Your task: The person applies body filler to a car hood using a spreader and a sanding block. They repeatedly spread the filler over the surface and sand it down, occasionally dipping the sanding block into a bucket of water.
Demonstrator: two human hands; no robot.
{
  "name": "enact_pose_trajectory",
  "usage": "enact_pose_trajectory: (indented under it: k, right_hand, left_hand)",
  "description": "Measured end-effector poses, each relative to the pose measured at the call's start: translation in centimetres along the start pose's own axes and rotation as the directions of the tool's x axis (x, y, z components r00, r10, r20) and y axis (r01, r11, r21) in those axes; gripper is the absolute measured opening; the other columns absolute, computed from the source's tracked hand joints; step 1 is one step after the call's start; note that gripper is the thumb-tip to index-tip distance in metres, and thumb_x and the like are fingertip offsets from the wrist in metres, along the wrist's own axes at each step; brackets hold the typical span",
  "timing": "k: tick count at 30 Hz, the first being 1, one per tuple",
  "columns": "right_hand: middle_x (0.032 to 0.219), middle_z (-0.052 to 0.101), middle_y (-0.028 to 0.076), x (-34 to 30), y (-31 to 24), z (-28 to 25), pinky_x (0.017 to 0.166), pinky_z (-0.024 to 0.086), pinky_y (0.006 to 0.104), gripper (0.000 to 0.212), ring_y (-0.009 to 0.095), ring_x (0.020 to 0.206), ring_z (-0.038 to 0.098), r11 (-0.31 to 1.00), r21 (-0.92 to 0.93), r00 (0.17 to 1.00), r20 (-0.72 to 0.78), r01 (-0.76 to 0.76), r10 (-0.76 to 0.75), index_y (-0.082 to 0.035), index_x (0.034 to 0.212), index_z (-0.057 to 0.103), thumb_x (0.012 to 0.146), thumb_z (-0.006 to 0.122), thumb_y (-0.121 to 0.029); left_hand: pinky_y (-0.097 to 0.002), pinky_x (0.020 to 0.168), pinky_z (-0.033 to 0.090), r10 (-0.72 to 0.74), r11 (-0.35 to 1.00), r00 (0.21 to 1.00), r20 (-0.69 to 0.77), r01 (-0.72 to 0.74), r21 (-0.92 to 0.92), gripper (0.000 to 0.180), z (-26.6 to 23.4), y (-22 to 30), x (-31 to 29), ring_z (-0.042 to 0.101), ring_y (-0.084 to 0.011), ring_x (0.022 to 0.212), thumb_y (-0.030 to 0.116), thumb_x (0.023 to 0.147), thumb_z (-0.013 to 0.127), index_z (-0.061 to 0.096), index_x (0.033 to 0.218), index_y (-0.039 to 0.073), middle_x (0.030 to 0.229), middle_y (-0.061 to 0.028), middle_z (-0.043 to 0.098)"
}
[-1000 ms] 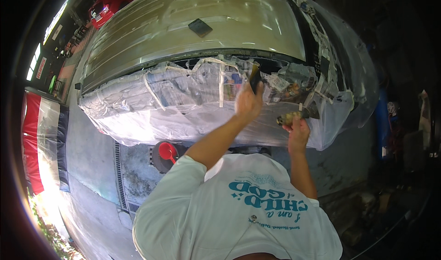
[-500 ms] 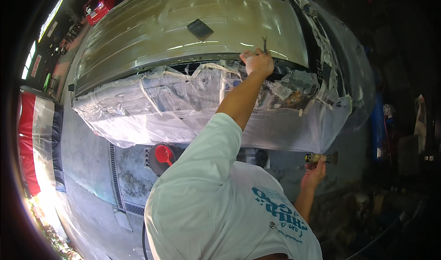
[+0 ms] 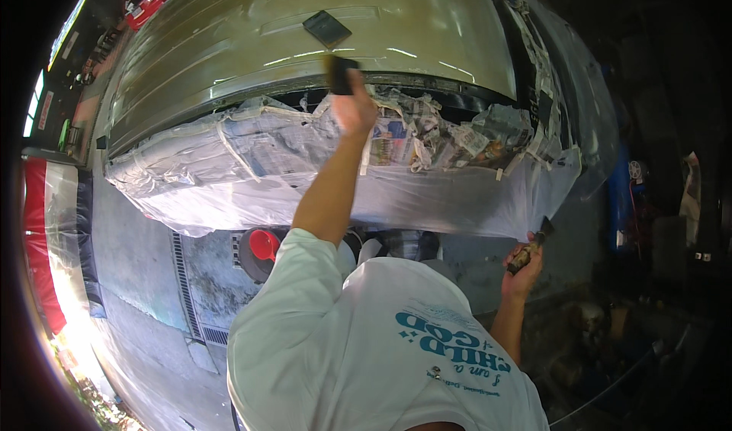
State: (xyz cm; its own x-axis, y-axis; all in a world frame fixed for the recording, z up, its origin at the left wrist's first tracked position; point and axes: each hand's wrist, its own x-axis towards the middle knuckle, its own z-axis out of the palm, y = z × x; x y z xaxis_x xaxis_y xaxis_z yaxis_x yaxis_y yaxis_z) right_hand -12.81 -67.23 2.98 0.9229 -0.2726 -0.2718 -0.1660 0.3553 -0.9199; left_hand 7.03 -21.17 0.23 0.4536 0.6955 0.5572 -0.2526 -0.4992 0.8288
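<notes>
My left hand [image 3: 355, 111] is closed round a dark, flat pad [image 3: 342, 75], blurred by motion, with a yellowish edge. It is over the near edge of a glossy, olive-gold ribbed vehicle panel [image 3: 427, 31]. A separate dark, square pad [image 3: 326, 28] lies on that panel, just beyond the held one. Low at the right, my right hand [image 3: 523, 269] grips a short tool [image 3: 524, 259] with a tan and dark body and a dark, flat end pointing up. Its exact kind does not show.
Newspaper masking [image 3: 396, 141] and clear plastic film [image 3: 427, 195] cover the vehicle's near side. A red dipper [image 3: 264, 244] rests at a dark round tub [image 3: 248, 259] on the floor. A floor drain grate [image 3: 183, 278] runs at the left. Red and white sheeting [image 3: 46, 233] hangs further left.
My left hand has swept left along the panel's near edge, and its pad has turned to show its flat face. The tool in my right hand has tilted from level to pointing upward.
</notes>
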Motion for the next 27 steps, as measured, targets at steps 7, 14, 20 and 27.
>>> enact_pose_trajectory:
  k: [7,14,20,27]
  right_hand:
    - [0.081,0.058,-0.002,3.6,0.6,6.7,0.053,0.042,0.0235,0.035,0.007,0.063,0.053,0.915,-0.399,0.980,0.198,0.059,0.023,-0.005,0.137,0.058,0.109,0.065,-0.025]
    - [0.093,0.066,0.005,15.6,1.5,19.6,0.071,0.052,0.0289,0.050,0.014,0.076,0.062,0.679,-0.467,0.740,0.651,0.566,-0.169,-0.001,0.150,0.056,0.106,0.069,-0.020]
    - [0.123,0.076,0.022,23.1,3.3,28.6,0.095,0.055,0.0348,0.051,0.026,0.098,0.073,0.242,-0.314,0.381,0.870,0.918,-0.313,-0.001,0.147,0.063,0.102,0.073,-0.020]
    - [0.121,0.078,0.020,24.5,4.4,31.0,0.079,0.058,0.0331,0.048,0.019,0.087,0.073,0.299,-0.356,0.419,0.890,0.885,-0.179,-0.003,0.143,0.068,0.099,0.076,-0.019]
  left_hand:
    - [-0.0577,0.085,0.050,-0.081,0.854,0.997,-0.016,0.078,0.514,0.044,-3.7,-3.5,3.3,0.067,-0.0488,0.095,0.037,0.111,0.050,0.072,0.107,-0.001,0.096,-0.0266,0.073]
    - [-0.0529,0.088,0.050,-0.073,0.744,0.997,-0.018,0.066,0.665,0.037,-2.8,-0.9,3.2,0.068,-0.0403,0.091,0.039,0.109,0.051,0.071,0.105,0.008,0.088,-0.0200,0.072]
    - [-0.0539,0.084,0.053,0.010,0.762,0.998,-0.059,0.031,0.647,0.048,-2.7,-1.8,3.1,0.069,-0.0473,0.097,0.050,0.106,0.054,0.072,0.119,0.007,0.100,-0.0251,0.074]
    - [-0.0551,0.094,0.050,0.022,0.691,0.988,-0.153,0.096,0.717,0.052,-1.8,-2.6,2.6,0.066,-0.0487,0.104,0.047,0.111,0.045,0.074,0.110,0.004,0.104,-0.0252,0.074]
